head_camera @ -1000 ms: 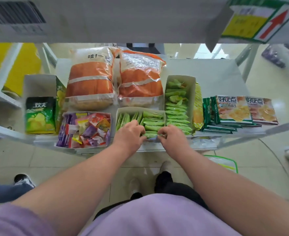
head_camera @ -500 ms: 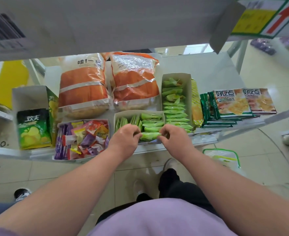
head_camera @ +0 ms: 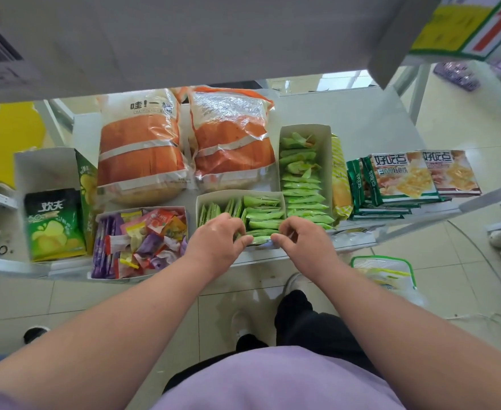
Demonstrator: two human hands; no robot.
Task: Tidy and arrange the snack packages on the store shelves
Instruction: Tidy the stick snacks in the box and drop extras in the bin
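1. The left hand and right hand sit side by side at the front edge of the shelf, fingers curled inward.
2. Between them they pinch one green packet, the left thumb and fingers on its left end, the right fingertips on its right end.
3. That packet lies flat at the near end of a small white box, the front one in a stack of like green packets; further packets stand on edge in the left part of the same box, just beyond the left knuckles.
4. Just right of the box, a long white box runs front to back, filled with a row of green packets.
5. Left of the left hand, touching the small box, is a box of mixed sweets in purple, red and yellow wrappers.
6. Behind both boxes lie two large orange bags, side by side.
7. At the far left a green crisp bag stands in an open carton.
8. To the right, a yellow bag leans on the long box, and beyond it lie stacks of cracker packs.
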